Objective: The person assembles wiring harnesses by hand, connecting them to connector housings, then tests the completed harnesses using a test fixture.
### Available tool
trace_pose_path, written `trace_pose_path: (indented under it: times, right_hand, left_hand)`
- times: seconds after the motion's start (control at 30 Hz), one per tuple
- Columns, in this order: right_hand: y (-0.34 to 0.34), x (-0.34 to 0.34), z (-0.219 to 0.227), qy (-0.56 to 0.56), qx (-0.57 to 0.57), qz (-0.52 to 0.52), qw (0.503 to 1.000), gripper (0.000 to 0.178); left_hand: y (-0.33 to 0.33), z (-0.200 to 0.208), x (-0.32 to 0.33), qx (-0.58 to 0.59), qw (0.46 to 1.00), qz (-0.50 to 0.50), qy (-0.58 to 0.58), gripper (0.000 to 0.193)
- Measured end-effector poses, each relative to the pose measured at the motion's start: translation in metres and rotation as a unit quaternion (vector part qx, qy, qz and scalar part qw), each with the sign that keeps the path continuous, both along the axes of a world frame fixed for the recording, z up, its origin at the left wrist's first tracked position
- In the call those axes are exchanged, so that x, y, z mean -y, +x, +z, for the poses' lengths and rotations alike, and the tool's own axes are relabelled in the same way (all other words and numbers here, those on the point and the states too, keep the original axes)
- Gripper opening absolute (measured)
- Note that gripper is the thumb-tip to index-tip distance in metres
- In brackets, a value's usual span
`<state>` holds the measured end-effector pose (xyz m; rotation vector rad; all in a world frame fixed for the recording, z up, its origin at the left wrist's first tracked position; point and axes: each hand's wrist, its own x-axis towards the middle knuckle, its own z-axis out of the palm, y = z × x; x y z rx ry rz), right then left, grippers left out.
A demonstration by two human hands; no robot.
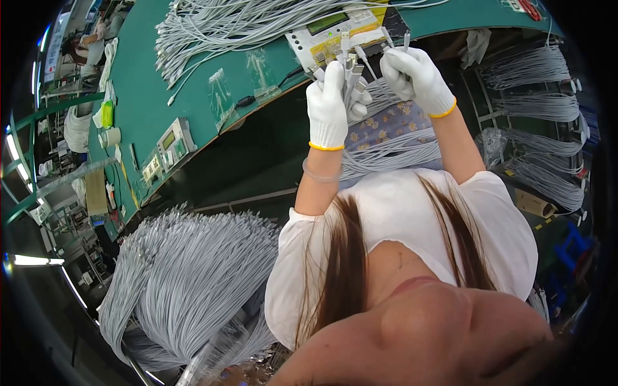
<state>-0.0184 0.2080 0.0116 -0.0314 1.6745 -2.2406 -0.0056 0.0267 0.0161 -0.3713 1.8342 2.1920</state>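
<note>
My left hand (329, 106), in a white glove with a yellow cuff, is closed round several white USB cable ends (354, 76); their metal plugs point up and away. To its right, my gloved right hand (418, 76) is pinched on a thin white cable connector (406, 40). Both hands are in front of the cable tester (317, 45), a white and yellow box with a small green screen, at the table's near edge. Cables (389, 147) lie across my lap over a flowered cloth (386, 127).
Long grey-white cables (232, 32) are heaped on the green table (161, 58). A second tester (175, 143) stands farther left. A big cable bundle (199, 276) hangs at my left, and more cable bundles (537, 106) sit on a rack at right. Clear plastic bags (222, 100) lie on the table.
</note>
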Motion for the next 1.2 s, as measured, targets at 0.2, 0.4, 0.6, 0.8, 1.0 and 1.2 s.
trace_pose_path:
  times: [0.2, 0.4, 0.6, 0.8, 1.0, 1.2]
  right_hand:
    - [0.002, -0.001, -0.009, 0.009, -0.029, -0.006, 1.0, 0.04]
    - [-0.002, 0.017, -0.005, 0.044, 0.026, -0.128, 0.99, 0.035]
    - [0.002, 0.037, -0.029, 0.122, -0.091, -0.156, 0.976, 0.029]
    - [0.004, 0.045, -0.026, 0.043, -0.008, -0.187, 0.981, 0.028]
    - [-0.001, 0.025, -0.013, 0.018, -0.018, -0.168, 0.985, 0.026]
    - [0.006, 0.012, -0.006, 0.008, 0.001, -0.087, 0.996, 0.033]
  left_hand:
    - [-0.001, -0.003, 0.008, 0.004, 1.0, 0.012, 0.025, 0.052]
    - [-0.002, -0.016, 0.014, -0.006, 0.993, 0.08, 0.087, 0.054]
    - [0.001, -0.006, 0.007, -0.055, 0.997, 0.05, -0.031, 0.054]
    - [0.02, -0.002, 0.004, -0.052, 0.998, -0.028, -0.001, 0.056]
    - [0.006, -0.009, 0.008, -0.018, 0.996, -0.074, 0.055, 0.061]
    - [0.002, -0.009, 0.0, -0.014, 0.998, -0.022, 0.053, 0.061]
